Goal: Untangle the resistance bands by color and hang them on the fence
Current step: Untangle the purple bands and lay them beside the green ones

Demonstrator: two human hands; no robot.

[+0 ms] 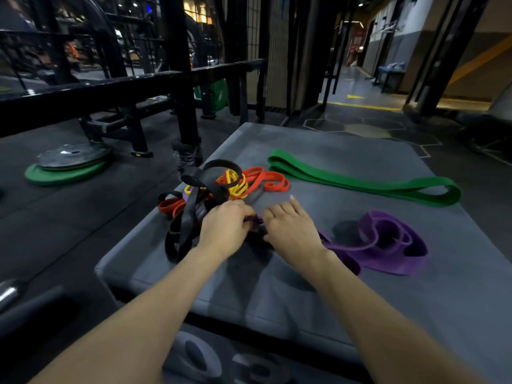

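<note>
Purple band (388,245), pinched between left hand (224,228) and right hand (288,228): matt, rubbery, smooth. Beyond the grip, black band (194,206): slight sheen; red band (266,180) and yellow band (235,184): matt rubber. Right of these, green band (360,181): flat, matt. Underneath, grey pad (360,300): matt, leather-like, lightly creased. Far left, weight plates (69,156): glossy metal.

A grey padded box with large pale numerals on its front side serves as the worktop (277,286). To its left, on the dark rubber floor (69,231), a round green weight plate (55,176) lies flat with a shiny dark plate (73,156) stacked on top. Behind those plates stands a black steel bench frame (116,126). Beyond the worktop's far left corner sits a green box (219,92). Far off to the worktop's right, a blue table (389,72) stands in the corridor, past yellow floor lines (360,106).
</note>
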